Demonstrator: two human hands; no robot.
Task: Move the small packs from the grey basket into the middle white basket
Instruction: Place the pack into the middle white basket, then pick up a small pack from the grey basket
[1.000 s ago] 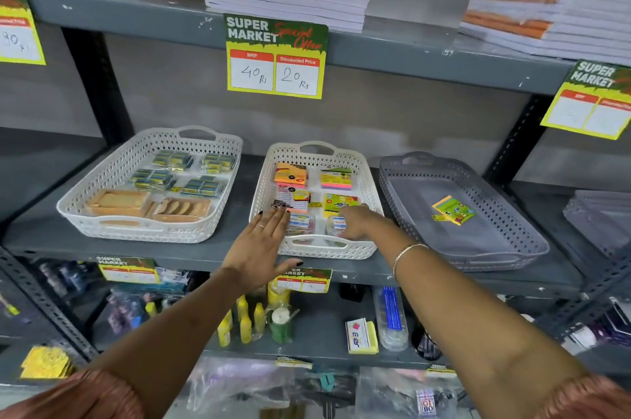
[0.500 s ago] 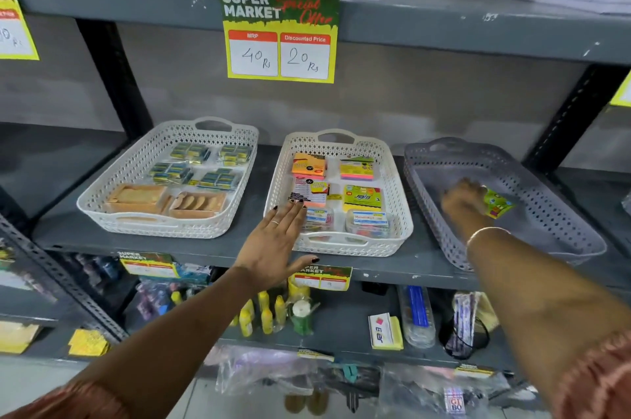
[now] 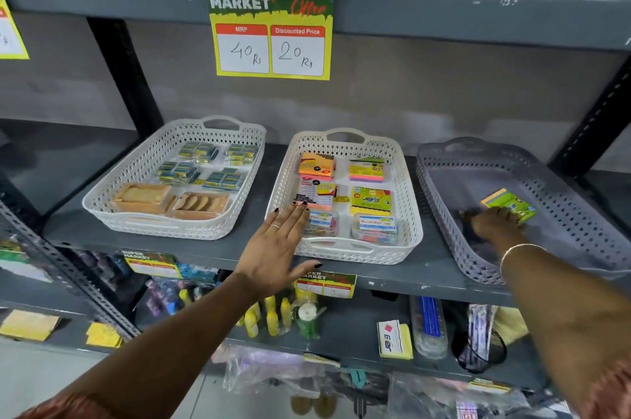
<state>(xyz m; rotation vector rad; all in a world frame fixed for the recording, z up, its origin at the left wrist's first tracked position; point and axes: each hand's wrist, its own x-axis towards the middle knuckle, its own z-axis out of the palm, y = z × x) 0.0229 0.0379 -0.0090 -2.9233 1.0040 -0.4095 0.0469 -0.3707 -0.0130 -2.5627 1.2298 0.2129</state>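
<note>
The right hand [image 3: 493,222] reaches into the grey basket [image 3: 580,213] with its fingers bent down onto the near edge of the last small pack [image 3: 508,205], a green and yellow one lying flat just beyond the knuckles; blur hides whether the pack is gripped. The left hand [image 3: 276,247] lies flat, fingers spread wide and holding nothing, over the near left corner of the middle white basket [image 3: 408,200]. Six packs lie in that basket, just beyond and right of its fingertips [image 3: 300,205].
</note>
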